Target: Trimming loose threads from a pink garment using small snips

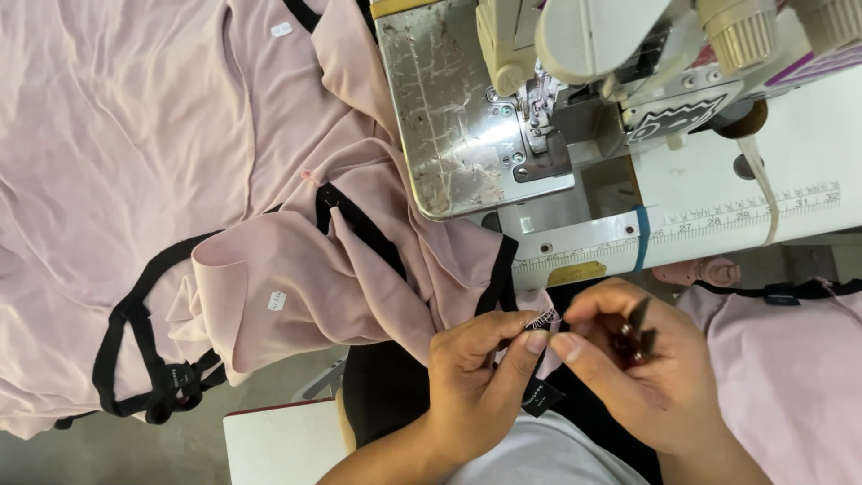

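Left hand (476,377) pinches the small black label (541,395) and pink fabric edge (539,316) at 6 o'clock; right hand (642,368) grips dark thread snips (633,334). Best to keep the edge taut and clip close, clear of fingertips

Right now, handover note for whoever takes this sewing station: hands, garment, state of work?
Left hand pinches the black trim end with its small label, by the pink garment.
Right hand holds small dark snips, tips near the white thread tuft.
Garment is draped off the sewing machine bed; nothing lies under the presser foot.
More pink pieces lie left and right.
Trim is attached; whether the threads are cut cannot be told.
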